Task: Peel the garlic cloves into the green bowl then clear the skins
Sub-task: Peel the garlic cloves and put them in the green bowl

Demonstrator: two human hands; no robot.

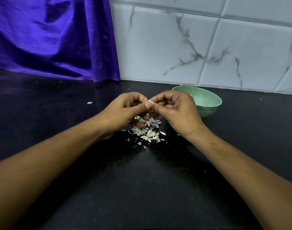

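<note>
A garlic clove [150,101] is pinched between the curled fingers of the left hand [125,110] and the right hand [175,110], which are held together above the black worktop [142,188]. A heap of skins [147,130] is scattered on the worktop directly beneath the hands. The green bowl [206,100] is set just behind the right hand, near the tiled wall [208,47].

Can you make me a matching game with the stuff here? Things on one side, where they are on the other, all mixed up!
1. bowl
2. garlic clove
3. skins
4. purple cloth

A. pinched between left hand and right hand
B. scattered on the counter below the hands
C. hanging at the back left
D. beside the tiled wall

Pairs: 1-D, 2-A, 3-B, 4-C.
</note>
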